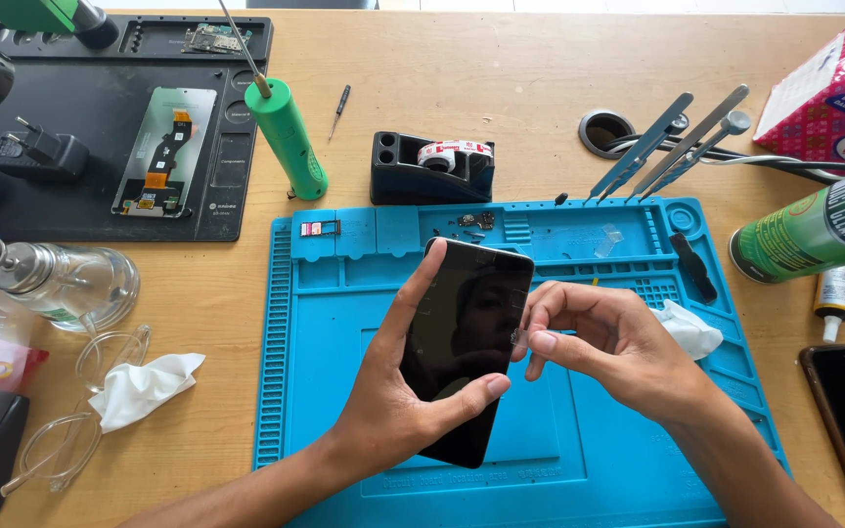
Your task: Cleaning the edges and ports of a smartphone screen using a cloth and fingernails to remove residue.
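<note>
A black smartphone [466,352] is held just above the middle of the blue silicone work mat [325,391], screen up, its long axis tilted with the top end toward 1 o'clock. The glass face is glossy enough to give a reflection; judged stiff, light, slippery and liable to crack or smudge, so it is best taken by its long edges, not the face. The left hand [393,391] does so: it comes in from 7 o'clock, palm cupped under the back, thumb lying up the left edge, fingertips curled over the right edge, closed firmly on the phone. The right hand [594,337] enters from 5 o'clock, wrist raised, thumb and forefinger pinched together at the phone's right edge on a tiny clear scrap [518,335]; what that scrap is cannot be told. Beyond the right knuckles, at 3 o'clock, a crumpled white wipe [691,332] lies on the mat. At 12 o'clock, past the mat's upper rim, stands a black tape dispenser [422,171]; metal tweezers [682,142] lie at 1 o'clock, a green cylindrical tool [288,137] at 11 o'clock. Farther toward 10 o'clock, a black mat [100,127] carries a separate phone panel [163,152]. A green spray can [819,225] rests at 2 o'clock on the wooden table [501,68].
</note>
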